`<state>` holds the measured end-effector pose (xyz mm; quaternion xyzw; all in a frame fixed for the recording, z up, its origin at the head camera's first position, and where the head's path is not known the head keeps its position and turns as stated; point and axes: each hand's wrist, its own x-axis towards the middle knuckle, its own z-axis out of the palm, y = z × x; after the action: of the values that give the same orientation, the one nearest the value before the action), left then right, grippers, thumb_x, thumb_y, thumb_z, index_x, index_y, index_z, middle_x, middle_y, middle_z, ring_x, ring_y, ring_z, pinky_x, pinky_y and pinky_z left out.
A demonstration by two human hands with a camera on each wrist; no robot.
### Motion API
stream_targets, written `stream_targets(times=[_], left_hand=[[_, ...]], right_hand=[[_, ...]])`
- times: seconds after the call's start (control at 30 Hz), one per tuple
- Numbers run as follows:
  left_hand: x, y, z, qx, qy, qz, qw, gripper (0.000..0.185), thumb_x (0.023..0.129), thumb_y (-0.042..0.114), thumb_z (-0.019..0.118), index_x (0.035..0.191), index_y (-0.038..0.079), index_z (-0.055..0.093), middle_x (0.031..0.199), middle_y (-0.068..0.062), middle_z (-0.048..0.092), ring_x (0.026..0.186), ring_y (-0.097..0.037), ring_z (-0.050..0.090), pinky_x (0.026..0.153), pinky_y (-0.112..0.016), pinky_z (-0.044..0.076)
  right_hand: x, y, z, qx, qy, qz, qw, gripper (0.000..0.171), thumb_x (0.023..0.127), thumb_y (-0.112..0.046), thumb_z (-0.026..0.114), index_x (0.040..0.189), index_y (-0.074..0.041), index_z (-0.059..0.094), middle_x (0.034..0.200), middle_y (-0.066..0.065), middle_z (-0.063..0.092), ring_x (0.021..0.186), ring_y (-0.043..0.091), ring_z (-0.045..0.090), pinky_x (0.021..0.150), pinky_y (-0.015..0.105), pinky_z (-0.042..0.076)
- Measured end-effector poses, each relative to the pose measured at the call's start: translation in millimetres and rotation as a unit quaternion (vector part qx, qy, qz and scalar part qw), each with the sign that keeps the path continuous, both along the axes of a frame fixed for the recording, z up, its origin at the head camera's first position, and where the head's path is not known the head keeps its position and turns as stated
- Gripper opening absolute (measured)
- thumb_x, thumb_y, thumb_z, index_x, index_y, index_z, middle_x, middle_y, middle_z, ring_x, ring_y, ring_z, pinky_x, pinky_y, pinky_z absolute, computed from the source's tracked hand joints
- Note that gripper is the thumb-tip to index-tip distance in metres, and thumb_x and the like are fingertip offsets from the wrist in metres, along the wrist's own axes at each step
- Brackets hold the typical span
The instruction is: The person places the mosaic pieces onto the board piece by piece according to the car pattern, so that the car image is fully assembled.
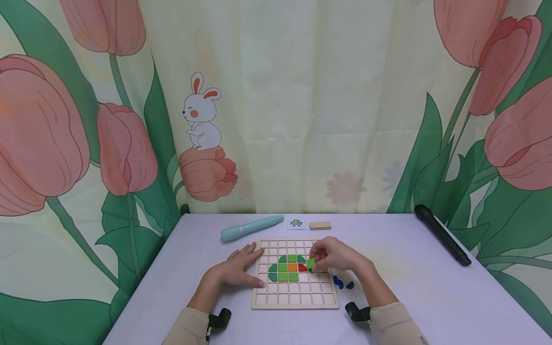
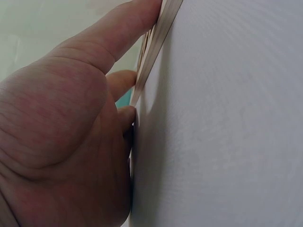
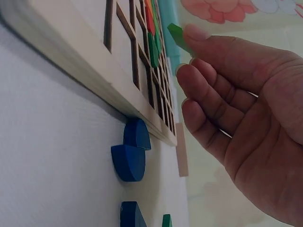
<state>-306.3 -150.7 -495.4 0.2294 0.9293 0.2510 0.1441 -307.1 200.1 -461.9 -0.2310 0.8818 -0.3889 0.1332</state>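
Note:
A wooden grid board [image 1: 295,299] lies on the white table, with green, orange and red tiles [image 1: 288,268] set in its middle. My right hand [image 1: 334,256] pinches a light green tile [image 1: 310,263] just above the board's right part; the right wrist view shows that green tile [image 3: 177,37] at my fingertips [image 3: 194,33], over the board [image 3: 85,66]. My left hand [image 1: 239,266] lies flat with straight fingers against the board's left edge. In the left wrist view its thumb [image 2: 118,33] presses the board's rim [image 2: 158,42].
Blue tiles [image 1: 340,282] lie right of the board, seen close as blue pieces [image 3: 130,153]. Behind the board are a teal pen [image 1: 250,227], a small pattern card [image 1: 296,222] and a wooden block [image 1: 320,225]. A black rod [image 1: 442,235] lies far right. A tulip curtain hangs behind.

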Motion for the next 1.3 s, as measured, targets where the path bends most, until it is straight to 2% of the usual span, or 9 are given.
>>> stream_targets(times=[0.27,0.7,0.97,1.3], left_hand=[[-0.9,-0.2,-1.1,-0.005,-0.002,0.003,1.0,0.108,0.077,0.069,0.078,0.165,0.025,0.032,0.176,-0.007,0.013,0.164,-0.029,0.006,0.132,-0.057,0.007],[-1.5,0.0,-1.3,0.0,-0.003,0.002,1.0,0.108,0.078,0.068,0.079,0.165,0.024,0.032,0.176,-0.008,0.013,0.164,-0.03,0.006,0.131,-0.058,0.007],[-1.6,0.4,-2.3,-0.002,-0.002,0.003,1.0,0.108,0.077,0.068,0.079,0.165,0.024,0.033,0.176,-0.008,0.013,0.164,-0.03,0.007,0.132,-0.057,0.007],[-1.2,-0.4,-1.0,0.0,-0.002,0.002,1.0,0.108,0.078,0.067,0.079,0.165,0.023,0.033,0.176,-0.009,0.013,0.164,-0.031,0.007,0.131,-0.058,0.006]], right_hand=[[2.3,-5.8,0.3,0.005,-0.005,0.01,1.0,0.019,0.082,-0.008,0.088,0.094,-0.011,0.073,0.081,0.0,0.066,0.077,0.016,0.059,0.066,0.024,0.051],[4.2,-15.1,-3.6,0.01,-0.009,0.039,0.999,0.022,0.079,-0.006,0.09,0.094,-0.007,0.073,0.08,0.001,0.066,0.076,0.017,0.058,0.064,0.024,0.049],[5.7,-21.3,-5.8,0.034,-0.019,0.054,0.998,0.02,0.08,-0.011,0.09,0.092,-0.011,0.074,0.077,-0.005,0.063,0.073,0.011,0.056,0.063,0.022,0.046],[6.8,-25.8,-7.6,0.047,-0.013,0.064,0.997,0.021,0.079,-0.013,0.091,0.092,-0.012,0.074,0.075,-0.005,0.063,0.072,0.011,0.056,0.063,0.022,0.047]])
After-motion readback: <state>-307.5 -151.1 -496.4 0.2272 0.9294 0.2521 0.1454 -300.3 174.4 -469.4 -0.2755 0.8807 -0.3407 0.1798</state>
